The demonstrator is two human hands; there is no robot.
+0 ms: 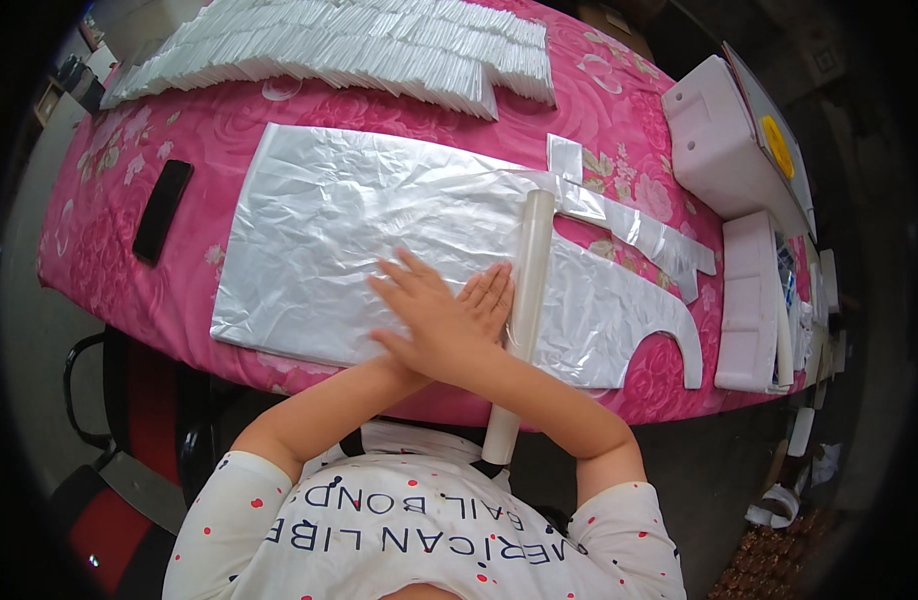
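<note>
A stack of thin silvery-white plastic vest bags [329, 220] lies flat, its cut-out handle end to the right. My forearms are crossed, the right over the left. My right hand [419, 312] is open with fingers spread, above or on the bags; I cannot tell whether it touches them. My left hand [491, 298] reaches out from beneath it, fingers stretched flat on the bags beside a pale, glossy tube [529, 285]. That tube lies across the bags, and its near end sticks out past the table edge. Part of my left hand is hidden by the right.
Folded white plastic bags [379, 50] stand in packed rows at the back of the pink floral tablecloth [99, 240]. A black phone [163, 212] lies left. White foam boxes [714, 135] stand right, one with a yellow tape roll [777, 147] by it. Folded plastic strips [639, 230] lie behind the handles.
</note>
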